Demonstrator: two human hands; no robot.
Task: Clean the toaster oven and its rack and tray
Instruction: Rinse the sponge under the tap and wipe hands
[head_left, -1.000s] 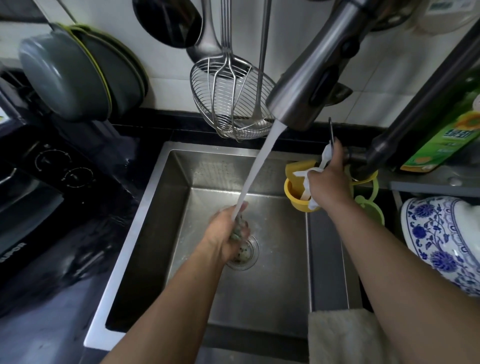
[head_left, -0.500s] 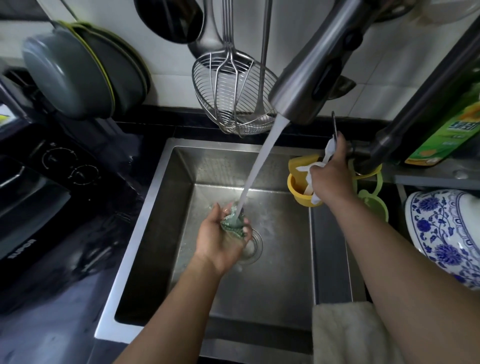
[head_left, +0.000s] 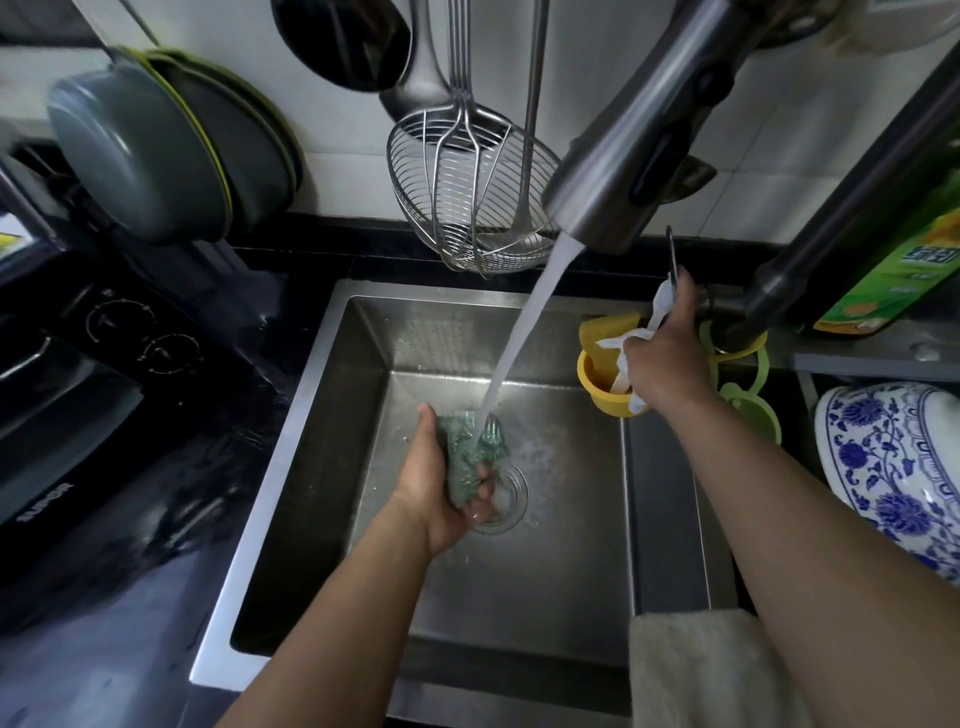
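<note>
Fingers of your left hand (head_left: 441, 483) curl round a green scrubber (head_left: 470, 454), pinching it with the thumb up along its left edge, so the pad sits right under the water (head_left: 524, 332) and above the drain (head_left: 506, 499). That looks like a rinse or a wetting: held over the drain, whatever runs off the pad goes straight down.

Your right hand (head_left: 662, 358) is further back at the sink (head_left: 291, 467) rim, fingers closed on a white cloth (head_left: 623, 345), with the forefinger reaching up to a thin metal lever (head_left: 672, 254) behind the faucet (head_left: 639, 140). You probably keep that hand there to control the flow while the other works; whether it presses the lever or only touches it, you cannot tell. Just beside it hangs a yellow cup (head_left: 597, 379) with a sponge in it.

Off to the left, on the dark surface (head_left: 104, 649), stands the toaster oven (head_left: 67, 374), well apart from both hands, its two dials facing up toward you. Its rack and tray are not in sight.

Behind the sink a wire skimmer (head_left: 467, 197) hangs on the tiled wall, and grey pans (head_left: 156, 140) lean at the far left.
</note>
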